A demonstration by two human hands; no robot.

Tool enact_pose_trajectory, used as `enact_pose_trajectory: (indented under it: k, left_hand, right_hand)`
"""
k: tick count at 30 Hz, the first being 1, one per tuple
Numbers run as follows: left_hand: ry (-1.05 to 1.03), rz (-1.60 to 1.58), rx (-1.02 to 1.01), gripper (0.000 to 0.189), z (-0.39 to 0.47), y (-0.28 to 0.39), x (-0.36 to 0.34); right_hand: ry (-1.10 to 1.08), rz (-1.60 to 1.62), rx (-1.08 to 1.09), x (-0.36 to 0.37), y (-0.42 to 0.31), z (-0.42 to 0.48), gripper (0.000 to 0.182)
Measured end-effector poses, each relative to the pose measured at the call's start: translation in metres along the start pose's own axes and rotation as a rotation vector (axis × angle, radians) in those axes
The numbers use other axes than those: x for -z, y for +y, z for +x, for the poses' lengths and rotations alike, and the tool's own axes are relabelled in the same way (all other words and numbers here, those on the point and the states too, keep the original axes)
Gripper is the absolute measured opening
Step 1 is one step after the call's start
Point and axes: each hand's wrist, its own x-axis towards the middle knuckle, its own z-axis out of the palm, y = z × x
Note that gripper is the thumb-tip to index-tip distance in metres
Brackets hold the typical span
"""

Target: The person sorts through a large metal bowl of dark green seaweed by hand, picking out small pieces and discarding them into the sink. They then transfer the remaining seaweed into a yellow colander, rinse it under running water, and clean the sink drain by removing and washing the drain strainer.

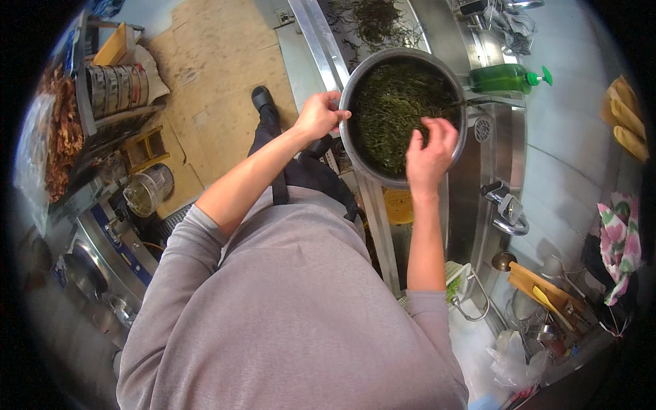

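A round metal basin (352, 159) rests over the edge of a stainless steel sink, full of dark green, stringy seaweed-like strands (392, 107). My left hand (320, 117) pinches the basin's left rim between thumb and fingers. Over the right part of the strands is my right hand (432, 148), its thumb apart from its curved fingers. I see nothing between them, though whether the fingertips touch the strands is unclear. More dark strands (376, 23) lie spread in the sink basin beyond.
A green pump bottle (499, 79) lies on the sink's right ledge. Nearer me are a faucet (505, 207), a yellowish container (398, 206) below the basin and a dish rack (464, 279). At left stand a shelf with stacked round metal sieves (117, 87) and a clear bucket (148, 189).
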Motion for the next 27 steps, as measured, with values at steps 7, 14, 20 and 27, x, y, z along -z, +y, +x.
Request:
enact_pose_trajectory:
  k: [7,14,20,27]
  left_hand:
    - [-0.006,0.059,-0.001,0.030,-0.001,0.012,-0.007]
    - [-0.026,0.006,0.005,0.028,0.000,0.003,-0.003]
    - [0.081,0.159,-0.093,0.044,-0.002,0.006,-0.004]
    - [0.363,0.483,-0.521,0.037,-0.003,0.029,-0.018]
  right_hand:
    - [-0.306,-0.222,-0.004,-0.098,0.010,-0.003,0.024]
    - [-0.314,0.668,-0.482,-0.047,0.038,-0.003,0.015]
    - [-0.168,0.785,-0.523,0.017,0.049,-0.001,0.023]
    - [0.033,0.765,-0.492,0.054,0.051,0.001,0.012]
